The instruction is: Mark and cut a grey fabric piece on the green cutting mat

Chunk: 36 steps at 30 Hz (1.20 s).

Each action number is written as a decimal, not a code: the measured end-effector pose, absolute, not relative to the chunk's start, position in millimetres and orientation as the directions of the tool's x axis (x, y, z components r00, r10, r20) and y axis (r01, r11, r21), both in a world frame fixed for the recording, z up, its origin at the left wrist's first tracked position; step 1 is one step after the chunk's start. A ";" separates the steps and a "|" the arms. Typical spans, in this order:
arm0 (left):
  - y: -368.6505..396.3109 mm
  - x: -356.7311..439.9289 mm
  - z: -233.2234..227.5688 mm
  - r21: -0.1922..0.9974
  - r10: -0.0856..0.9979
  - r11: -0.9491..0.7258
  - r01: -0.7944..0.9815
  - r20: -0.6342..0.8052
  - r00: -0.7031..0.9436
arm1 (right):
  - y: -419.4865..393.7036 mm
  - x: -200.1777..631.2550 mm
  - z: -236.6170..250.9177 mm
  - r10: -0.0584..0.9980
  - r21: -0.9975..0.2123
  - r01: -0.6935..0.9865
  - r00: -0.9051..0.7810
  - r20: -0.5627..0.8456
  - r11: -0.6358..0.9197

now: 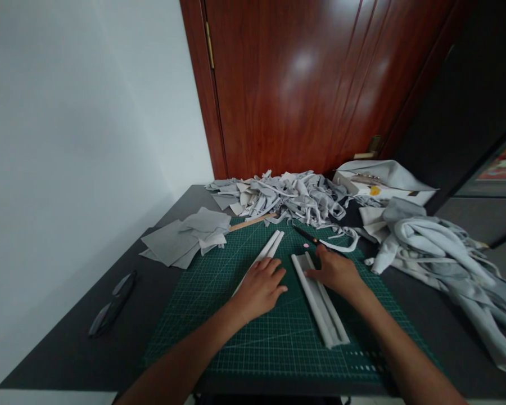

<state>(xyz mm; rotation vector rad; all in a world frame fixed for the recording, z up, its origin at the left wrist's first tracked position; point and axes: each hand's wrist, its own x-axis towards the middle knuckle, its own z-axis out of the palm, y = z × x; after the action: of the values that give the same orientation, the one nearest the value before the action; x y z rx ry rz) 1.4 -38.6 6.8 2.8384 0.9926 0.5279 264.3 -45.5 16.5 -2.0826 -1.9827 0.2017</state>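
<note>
My left hand (261, 284) rests palm down with its fingers spread, over a pair of narrow white fabric rolls (274, 242); its palm hides their middle. My right hand (337, 273) has thumb and forefinger apart. Its thumb reaches over the upper part of a light grey fabric piece (320, 301) whose two long edges are rolled inward. Just beyond the right fingers lie black scissors (306, 233), blades pointing up and left, handles mostly hidden by the hand. A small pink disc (306, 245) sits close by. All this lies on a green cutting mat (236, 349).
Flat grey fabric pieces (172, 242) and glasses (113, 304) lie left. At the back are a heap of scraps (295, 194), a wooden ruler (251, 223) and a white box (375, 183). Bundled grey cloth (438, 253) fills the right. A white wall (88, 140) bounds the left side.
</note>
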 end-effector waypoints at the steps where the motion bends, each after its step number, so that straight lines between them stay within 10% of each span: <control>1: -36.4 1.1 4.2 0.185 0.660 -0.749 0.636 0.289 0.693 | -47.9 260.4 18.0 0.994 -0.254 0.966 -0.017 0.108 0.044; 6: -15.6 -6.3 -4.2 0.313 0.806 -0.586 0.748 0.321 0.497 | -57.1 229.6 12.7 0.937 -0.392 0.862 -0.350 -0.003 0.321; 15: -35.2 -2.4 4.3 0.283 0.445 -0.883 0.375 0.246 0.861 | -53.3 198.6 -14.9 0.966 -0.298 0.924 -0.196 0.169 0.240; 26: -23.0 -11.5 5.5 0.047 0.712 -0.695 0.717 0.189 0.677 | -51.3 213.7 -13.9 0.980 -0.375 0.909 -0.137 0.146 0.183; 36: -25.7 -16.9 13.5 0.254 0.470 -0.872 0.418 0.197 0.861 | -50.1 216.1 -11.2 0.966 -0.304 0.927 -0.166 0.199 0.222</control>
<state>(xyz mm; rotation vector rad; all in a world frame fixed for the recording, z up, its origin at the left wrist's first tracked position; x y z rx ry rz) -16.9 -25.7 13.5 2.8327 0.6834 0.3757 216.1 -50.1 -11.2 -1.7596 -2.1560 0.1572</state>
